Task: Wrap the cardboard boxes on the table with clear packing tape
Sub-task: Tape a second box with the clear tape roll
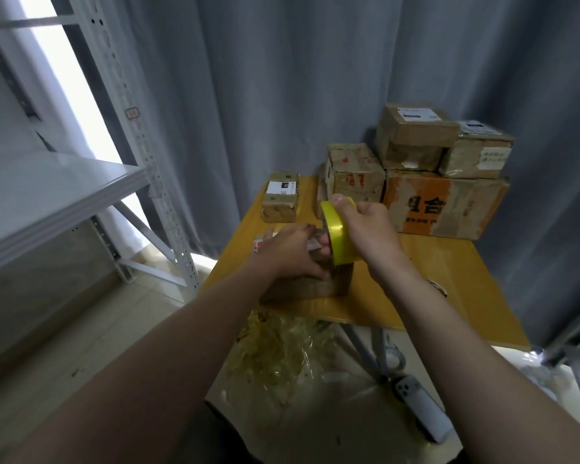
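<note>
"Watching the head view, I have the cardboard box [315, 289] near 7 o'clock on the table [432, 279], mostly covered by both hands. Its long axis seems to run 9 to 3 o'clock, though too much is hidden to be sure."

"What are the hands doing?"

"The left hand [292, 252] lies spread over the box top, fingers fairly straight, pressing it down. The right hand [365, 226] is curled round the yellowish tape roll [337, 236], fingers through the core. The roll stands on edge above the box's 3 o'clock end, its core axis pointing 9 to 3."

"How will they handle?"

"I judge the box light and stiff, easy to dent, and likely to slide on that smooth top, so I'd pin it flat from above. The roll is rigid; holding it through the core lets it turn. The tape itself is thin, sticky and apt to fold onto itself. More stacked boxes [442, 209] wait at 1 o'clock"
</note>
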`<state>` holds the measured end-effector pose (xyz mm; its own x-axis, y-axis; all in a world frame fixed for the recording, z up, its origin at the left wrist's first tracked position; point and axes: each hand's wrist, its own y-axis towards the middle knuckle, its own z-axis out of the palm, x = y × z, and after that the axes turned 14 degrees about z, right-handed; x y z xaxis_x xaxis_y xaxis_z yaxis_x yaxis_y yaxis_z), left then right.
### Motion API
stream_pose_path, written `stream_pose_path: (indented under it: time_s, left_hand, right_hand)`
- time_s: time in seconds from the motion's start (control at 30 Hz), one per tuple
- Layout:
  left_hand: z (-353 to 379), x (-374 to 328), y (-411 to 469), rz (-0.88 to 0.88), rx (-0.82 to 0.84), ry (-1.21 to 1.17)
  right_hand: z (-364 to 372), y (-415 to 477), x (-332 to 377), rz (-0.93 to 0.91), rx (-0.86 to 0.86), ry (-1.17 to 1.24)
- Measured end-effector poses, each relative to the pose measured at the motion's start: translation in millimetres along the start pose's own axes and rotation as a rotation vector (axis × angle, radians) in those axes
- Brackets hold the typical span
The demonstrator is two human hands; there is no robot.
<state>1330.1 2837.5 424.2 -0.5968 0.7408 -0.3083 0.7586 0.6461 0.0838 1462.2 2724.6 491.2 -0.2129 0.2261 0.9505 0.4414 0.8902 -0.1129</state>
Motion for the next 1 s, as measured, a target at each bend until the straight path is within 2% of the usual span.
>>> stream_pose_path:
  time_s: [0.07,0.27,0.47,0.77,0.87,1.0]
  left_hand:
    - [1.1,0.3,-0.5,-0.007,0.001,0.0]
    - [-8.3,-9.3,-5.4,-0.035,0.014,0.001]
    - [-7.9,-11.2,-10.0,-0.043,0.045,0.022]
    - [-10.3,-12.7,-16.2,-0.035,0.038,-0.036]
    - [-8.2,-8.9,-15.0,-0.016,0.028,-0.043]
    - [-3.7,-0.6,-10.9,0.018,0.024,-0.038]
  right_hand:
    - [-6.7,-8.7,-2.6,0.034,0.004,0.002]
    - [-20.0,-62.4,-29.1,0.208,0.168,0.139]
    - [1.3,-83.5,-81.6,0.34,0.147,0.209]
    - [12.1,-80.2,-102.7,0.378,0.065,0.208]
    - [9.0,-77.4,-100.3,0.295,-0.091,-0.003]
    - [-1.2,-70.2,-84.6,-0.08,-0.196,-0.557]
